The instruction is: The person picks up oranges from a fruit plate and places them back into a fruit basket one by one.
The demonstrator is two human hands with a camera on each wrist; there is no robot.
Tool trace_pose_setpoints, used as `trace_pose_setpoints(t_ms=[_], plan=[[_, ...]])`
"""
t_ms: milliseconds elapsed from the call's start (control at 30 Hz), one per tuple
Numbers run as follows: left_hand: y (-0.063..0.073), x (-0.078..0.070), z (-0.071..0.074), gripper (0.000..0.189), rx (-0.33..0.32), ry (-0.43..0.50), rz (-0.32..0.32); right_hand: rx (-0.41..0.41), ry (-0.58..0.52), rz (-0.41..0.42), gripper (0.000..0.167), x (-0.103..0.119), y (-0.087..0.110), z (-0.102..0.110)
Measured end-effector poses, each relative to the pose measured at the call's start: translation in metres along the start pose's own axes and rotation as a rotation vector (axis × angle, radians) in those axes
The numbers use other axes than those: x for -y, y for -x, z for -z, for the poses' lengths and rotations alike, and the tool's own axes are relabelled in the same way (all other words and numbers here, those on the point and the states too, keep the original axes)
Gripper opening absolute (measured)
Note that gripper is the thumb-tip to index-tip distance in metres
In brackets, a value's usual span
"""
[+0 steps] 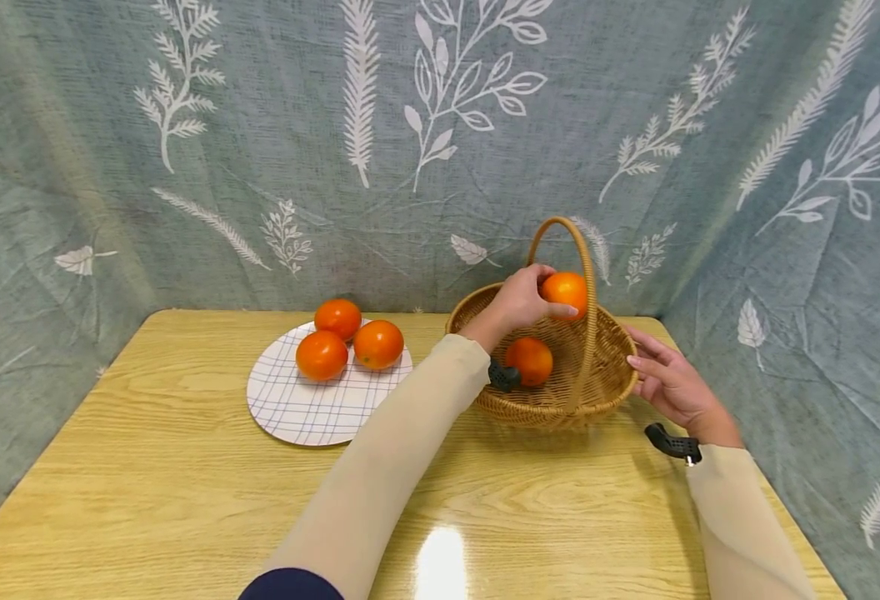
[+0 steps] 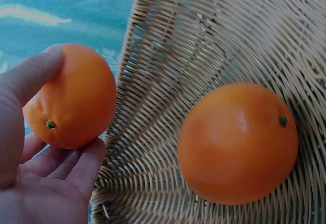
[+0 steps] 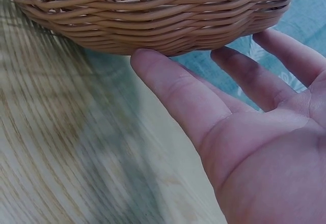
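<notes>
My left hand [image 1: 521,298] grips an orange [image 1: 564,294] between thumb and fingers, above the back of the wicker basket [image 1: 605,398] and beside its tall handle. The left wrist view shows the small green stem spot on this held orange [image 2: 76,96]. A second orange [image 1: 529,362] lies inside the basket, below the left wrist. At the basket's right rim, my right hand [image 1: 672,385] touches the wickerwork with its fingertips. Its thumb and fingers are extended, as the right wrist view of the hand [image 3: 260,127] shows.
Left of the basket, three oranges sit grouped on a round white checked placemat [image 1: 297,417]. The wooden table [image 1: 185,500] meets a grey-green leaf-patterned cloth [image 1: 297,125] at the back and sides. The basket handle [image 1: 588,350] arches up next to the left hand.
</notes>
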State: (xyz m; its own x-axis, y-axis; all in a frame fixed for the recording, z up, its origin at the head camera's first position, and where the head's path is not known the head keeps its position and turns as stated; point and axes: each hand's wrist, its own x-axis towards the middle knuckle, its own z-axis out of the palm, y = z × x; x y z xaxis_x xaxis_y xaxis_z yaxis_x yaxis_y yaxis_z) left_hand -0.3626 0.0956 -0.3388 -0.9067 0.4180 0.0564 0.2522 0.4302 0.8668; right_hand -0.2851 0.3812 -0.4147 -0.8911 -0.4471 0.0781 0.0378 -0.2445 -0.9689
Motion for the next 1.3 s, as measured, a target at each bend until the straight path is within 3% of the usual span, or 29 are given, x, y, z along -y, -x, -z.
trace_pose_setpoints(t_ms=[267, 500, 733, 1033, 1300], plan=[[-0.006, 0.011, -0.004, 0.073, 0.055, -0.211, 0.068, 0.003, -0.019, 0.000, 0.061, 0.001, -0.001, -0.001], [-0.010, 0.017, -0.006, 0.074, 0.098, -0.340, 0.127, 0.006, -0.023, 0.006, 0.060, 0.004, -0.002, -0.002], [-0.013, 0.019, -0.008, 0.076, 0.143, -0.431, 0.123, -0.012, -0.004, -0.007, 0.060, 0.005, -0.002, -0.003], [-0.011, 0.019, -0.007, 0.082, 0.246, -0.535, 0.112, -0.011, 0.001, -0.002, 0.059, 0.004, -0.002, -0.002], [-0.010, 0.017, -0.008, 0.081, 0.250, -0.588, 0.108, 0.004, 0.006, 0.003, 0.060, 0.003, -0.001, -0.002]])
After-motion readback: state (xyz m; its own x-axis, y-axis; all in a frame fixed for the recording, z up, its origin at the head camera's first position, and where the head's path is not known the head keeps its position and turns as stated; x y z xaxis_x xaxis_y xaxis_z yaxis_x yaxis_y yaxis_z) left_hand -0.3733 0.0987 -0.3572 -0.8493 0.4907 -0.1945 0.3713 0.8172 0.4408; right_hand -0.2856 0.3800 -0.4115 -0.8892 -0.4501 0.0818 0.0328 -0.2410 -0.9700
